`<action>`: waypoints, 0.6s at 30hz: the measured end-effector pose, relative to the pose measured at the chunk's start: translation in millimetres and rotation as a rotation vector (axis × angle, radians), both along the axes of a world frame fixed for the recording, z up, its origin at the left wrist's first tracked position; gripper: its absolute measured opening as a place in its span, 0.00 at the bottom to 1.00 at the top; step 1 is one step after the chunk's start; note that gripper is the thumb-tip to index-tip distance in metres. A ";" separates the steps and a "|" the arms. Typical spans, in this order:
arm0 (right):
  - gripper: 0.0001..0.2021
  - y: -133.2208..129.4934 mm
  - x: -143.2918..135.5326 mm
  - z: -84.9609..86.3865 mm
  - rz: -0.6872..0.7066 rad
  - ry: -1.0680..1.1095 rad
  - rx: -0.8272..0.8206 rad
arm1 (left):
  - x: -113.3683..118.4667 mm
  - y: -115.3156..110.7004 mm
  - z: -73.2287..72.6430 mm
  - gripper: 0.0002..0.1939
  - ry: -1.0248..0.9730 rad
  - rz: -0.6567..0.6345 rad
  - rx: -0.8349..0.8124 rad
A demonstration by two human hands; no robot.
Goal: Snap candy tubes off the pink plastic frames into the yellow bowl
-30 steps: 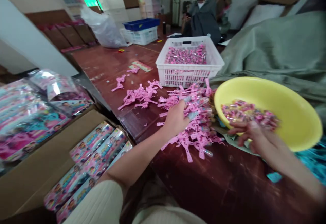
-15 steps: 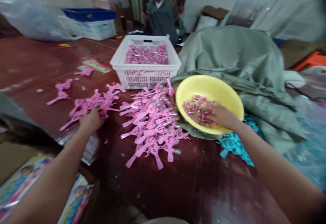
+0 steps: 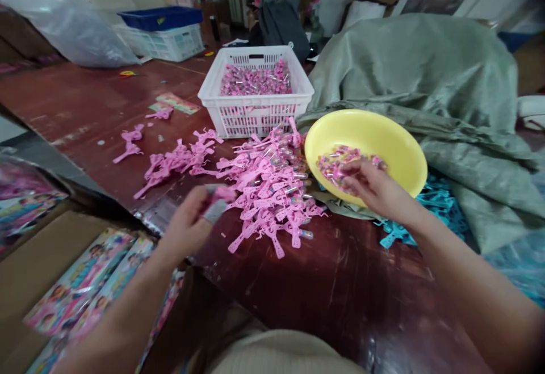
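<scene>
Grip: we keep the blurred left hand (image 3: 191,223) closed on a pink piece (image 3: 223,193); our right hand (image 3: 370,184) curls inside a yellow basin (image 3: 395,152), and we cannot tell whether its fingers clamp anything.
Table (image 3: 340,289): it spreads before us, bearing crate, basin and heap within arm's reach, probably to spare us stretching.
Basin: it stands right of the heap, its wall likely there to stop small contents scattering.
White crate (image 3: 255,101): we see it behind the heap, presumably set back to leave our hands room.
Pink heap (image 3: 268,187): it lies between our hands, tubes mostly rightward, perhaps for order.
Wrapped bits (image 3: 334,163): in the basin, right at our right fingertips.
Pink piece: between our left fingers, just left of the heap.
</scene>
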State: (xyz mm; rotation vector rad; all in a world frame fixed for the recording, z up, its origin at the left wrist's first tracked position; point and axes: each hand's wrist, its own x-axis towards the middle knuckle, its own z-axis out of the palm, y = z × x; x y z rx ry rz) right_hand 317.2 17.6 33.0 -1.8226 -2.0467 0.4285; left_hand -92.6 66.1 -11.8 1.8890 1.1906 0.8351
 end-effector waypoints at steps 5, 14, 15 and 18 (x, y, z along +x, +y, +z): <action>0.12 -46.9 -83.5 12.7 0.340 0.272 0.077 | 72.4 -55.4 8.4 0.08 -0.173 -0.290 -0.069; 0.13 -59.5 -90.1 8.5 0.395 0.021 0.204 | 95.3 -76.4 3.6 0.15 0.010 -0.216 0.334; 0.13 -60.4 -91.2 8.0 0.391 -0.009 0.219 | 96.3 -78.1 1.9 0.16 0.049 -0.182 0.406; 0.13 -63.1 -94.3 3.6 0.397 -0.137 0.268 | 99.0 -81.8 -3.3 0.16 0.169 -0.132 0.574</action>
